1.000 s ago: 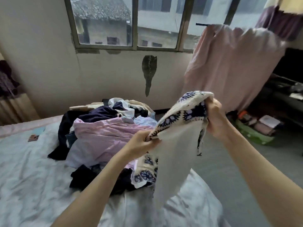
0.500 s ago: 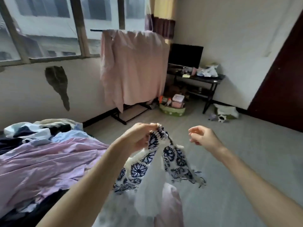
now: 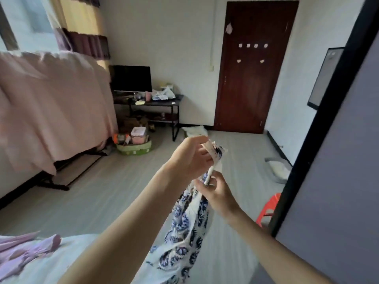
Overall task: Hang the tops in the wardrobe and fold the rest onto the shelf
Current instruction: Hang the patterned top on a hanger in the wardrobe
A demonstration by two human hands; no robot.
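Hands first: the left hand (image 3: 191, 155) pinches the upper edge of the blue-and-white patterned garment (image 3: 184, 224) between thumb and curled fingers, and the right hand (image 3: 215, 193), which half a second ago hung free of the cloth with its fingers loosely bent, now grips the same garment just below the left. Both hands are therefore closed on the fabric, one above the other, and the garment hangs from them in a narrow bunch in front of the person, its lower end trailing down near the bed (image 3: 67, 257).

Around them the view has swung right. The clothes pile on the bed has dropped almost out of sight; only a lilac garment (image 3: 24, 253) shows at the lower left. The pink sheet on the drying rack (image 3: 51, 107) has slid to the left, and a dark wooden door (image 3: 252, 66), a tabletop (image 3: 162, 101) with a monitor, and a dark-framed panel (image 3: 328, 160) at the right edge have come into view.

My reading is that the person has picked one piece and is turning away from the pile, probably towards the wardrobe, though whether that panel belongs to it I cannot tell. Nothing is hung or folded yet.
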